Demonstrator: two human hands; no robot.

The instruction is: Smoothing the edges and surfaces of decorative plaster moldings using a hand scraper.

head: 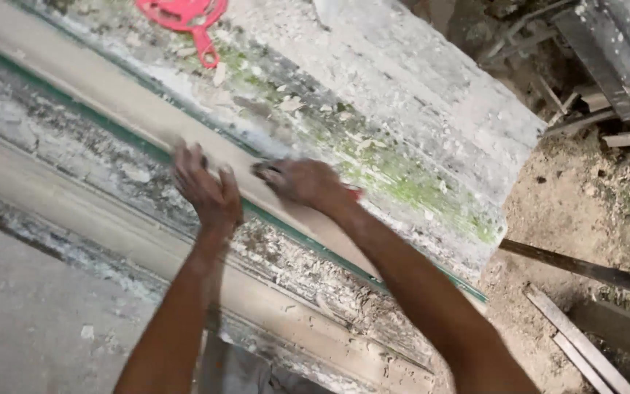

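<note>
Plaster cornice strip (147,120), long, beige, edged with a green line, lay diagonally on the workbench (417,95), running from ten o'clock down toward four o'clock. Left hand (205,186) rested flat on the strip, fingers spread and released, pressing its surface. Right hand (304,181), just beside it at three o'clock, was curled around a small dark tool (262,169) held against the strip; the kind of tool could not be told, as motion blur smeared both hands.

Surroundings: bench top crusted with white plaster, flaked chips and a green stain (395,182) at three o'clock of the hands. Red plastic scraper (187,18) lay at twelve o'clock, well apart, cut off by the upper edge. Second moulded strip (111,237) lay parallel at seven o'clock, passing under the left forearm. Dirt floor (577,204) at three o'clock carried wooden battens (577,339) and a dark metal bar (585,270); stacked scrap lengths (607,51) sat at one o'clock. Both ends of the cornice strip ran out of sight.
</note>
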